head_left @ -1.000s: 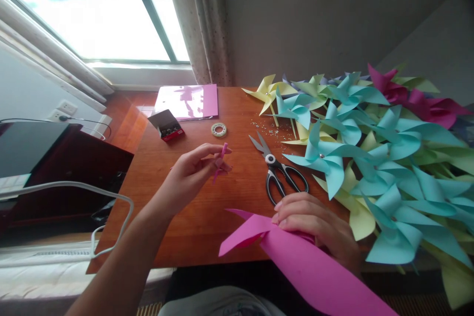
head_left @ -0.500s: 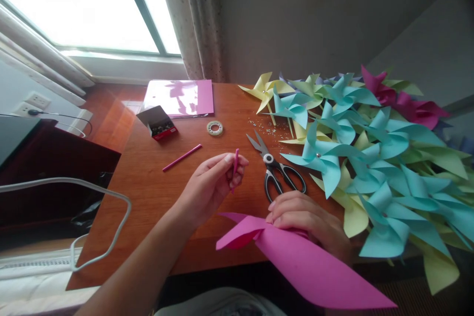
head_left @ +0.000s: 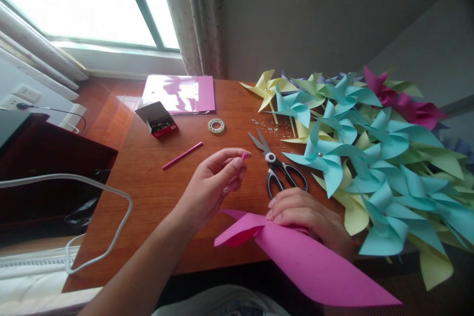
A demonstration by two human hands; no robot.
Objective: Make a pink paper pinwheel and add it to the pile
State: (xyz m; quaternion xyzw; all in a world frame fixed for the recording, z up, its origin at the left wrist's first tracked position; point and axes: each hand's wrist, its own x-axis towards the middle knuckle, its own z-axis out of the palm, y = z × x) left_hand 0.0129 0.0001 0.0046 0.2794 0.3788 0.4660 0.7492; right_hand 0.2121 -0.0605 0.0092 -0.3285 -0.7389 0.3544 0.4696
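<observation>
My left hand pinches a short pink paper stick between thumb and fingers above the table; most of it is hidden by the hand. A pink paper pinwheel is gripped by my right hand near its folded centre, at the table's front edge. Its large blade points toward the lower right. Just beyond the right hand lie black-handled scissors with their blades slightly apart. Another pink paper stick rests on the table left of my left hand.
Many finished turquoise pinwheels and yellow ones crowd the right side. A roll of tape, an open small red box and pink sheets sit farther back. A white cable loops at the table's left edge.
The stick in my left hand has turned from upright, so that mostly its end shows now. My right hand keeps the pink pinwheel in nearly the same place.
</observation>
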